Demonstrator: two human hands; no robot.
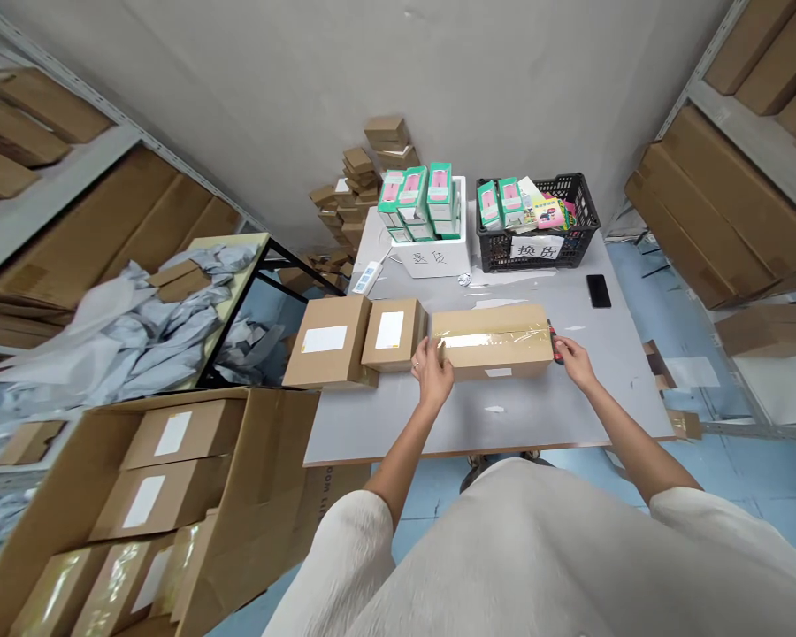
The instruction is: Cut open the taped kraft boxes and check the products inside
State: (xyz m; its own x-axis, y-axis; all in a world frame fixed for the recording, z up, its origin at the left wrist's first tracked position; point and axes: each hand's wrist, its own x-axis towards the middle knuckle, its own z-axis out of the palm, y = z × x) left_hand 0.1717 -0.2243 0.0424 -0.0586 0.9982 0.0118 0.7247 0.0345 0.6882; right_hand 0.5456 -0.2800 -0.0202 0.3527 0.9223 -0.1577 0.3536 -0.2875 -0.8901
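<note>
A taped cardboard box [491,342] lies lengthwise on the grey table [478,429], with shiny clear tape across its top. My left hand [432,372] grips its left end. My right hand [576,363] is at the right end, its fingers around a small red and black tool [555,341], whose shape is mostly hidden. Just left of my left hand stand two smaller cardboard boxes with white labels [325,341] [391,334].
A white foam box of green and pink packages [447,261] and a black crate [537,221] stand at the table's far side, with a black phone [598,290] nearby. A large open carton of boxes [172,495] sits lower left. Cardboard-laden shelves [730,212] flank the table.
</note>
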